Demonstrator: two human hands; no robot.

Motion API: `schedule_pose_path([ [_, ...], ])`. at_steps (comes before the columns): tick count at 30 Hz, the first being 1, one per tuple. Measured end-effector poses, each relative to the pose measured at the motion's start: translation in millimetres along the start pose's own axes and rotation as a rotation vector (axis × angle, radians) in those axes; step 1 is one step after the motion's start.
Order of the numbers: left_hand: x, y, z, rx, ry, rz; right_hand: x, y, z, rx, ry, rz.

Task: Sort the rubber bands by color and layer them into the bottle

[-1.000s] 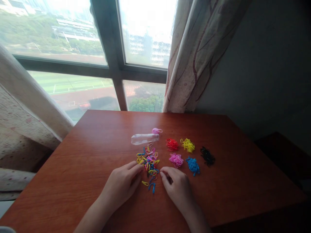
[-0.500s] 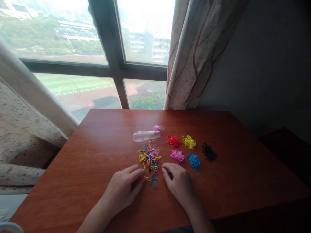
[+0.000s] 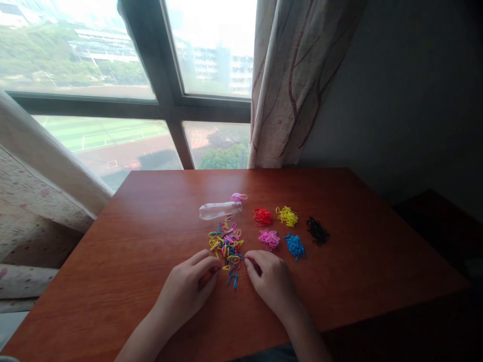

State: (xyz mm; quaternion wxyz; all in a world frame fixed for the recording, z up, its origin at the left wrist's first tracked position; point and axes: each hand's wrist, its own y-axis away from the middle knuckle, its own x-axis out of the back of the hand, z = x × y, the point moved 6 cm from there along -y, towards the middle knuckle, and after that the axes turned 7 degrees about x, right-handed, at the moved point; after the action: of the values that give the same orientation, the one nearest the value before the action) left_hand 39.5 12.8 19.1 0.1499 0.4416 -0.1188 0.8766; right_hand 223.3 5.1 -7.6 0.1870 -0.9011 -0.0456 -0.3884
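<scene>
A mixed heap of small coloured rubber bands (image 3: 227,242) lies between and just beyond my two hands. My left hand (image 3: 192,279) rests at the heap's near left side, its fingers curled and thumb drawn close to the index finger beside a yellow rubber band (image 3: 226,268). On the right side, my right hand (image 3: 269,276) has its thumb and index fingertip brought together at the heap's edge. Whatever either fingertip pinch may hold is too small to make out. A blue rubber band (image 3: 233,280) lies on the table between the hands.
Sorted piles lie to the right: red (image 3: 262,216), yellow (image 3: 288,216), pink (image 3: 269,239), blue (image 3: 295,246) and black bands (image 3: 317,231). Behind the heap, a clear bottle (image 3: 220,210) lies sideways near a pink cap (image 3: 237,197). The wooden table (image 3: 169,201) meets a window and curtains.
The camera view has turned slightly right, so everything sits further left. My left thumb is closer to its index finger. The piles and the bottle look unchanged.
</scene>
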Motion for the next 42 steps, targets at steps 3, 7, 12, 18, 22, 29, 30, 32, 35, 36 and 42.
schedule_pose_path([
  [3,11,-24,21,-0.02,0.016,0.061,0,0,0,0.003,-0.003,-0.002],
  [7,9,-78,64,-0.088,-0.059,0.067,0,0,0,-0.014,0.022,-0.018],
  [12,-22,-145,103,-0.132,-0.243,0.003,-1,-1,0,-0.016,0.014,-0.028],
  [18,-62,-184,114,-0.138,-0.287,-0.055,-1,-1,1,-0.014,0.042,-0.015],
  [22,-72,-186,111,-0.142,-0.291,-0.077,-1,-1,3,-0.011,0.049,-0.006],
  [29,-38,-146,90,-0.173,-0.23,-0.055,0,-1,0,0.003,0.011,-0.016],
  [30,-31,-137,85,-0.172,-0.22,-0.047,0,-1,0,0.002,0.015,-0.013],
  [32,-20,-117,73,-0.156,-0.189,-0.029,2,-1,-2,0.003,0.015,-0.005],
  [35,-6,-87,51,-0.102,-0.014,0.047,3,-1,-4,0.016,0.016,-0.004],
  [36,-4,-76,44,-0.085,0.025,0.059,3,-2,-5,0.017,0.021,-0.007],
  [42,-2,-19,-1,0.026,0.032,0.07,3,-1,-5,0.02,0.034,0.005],
])
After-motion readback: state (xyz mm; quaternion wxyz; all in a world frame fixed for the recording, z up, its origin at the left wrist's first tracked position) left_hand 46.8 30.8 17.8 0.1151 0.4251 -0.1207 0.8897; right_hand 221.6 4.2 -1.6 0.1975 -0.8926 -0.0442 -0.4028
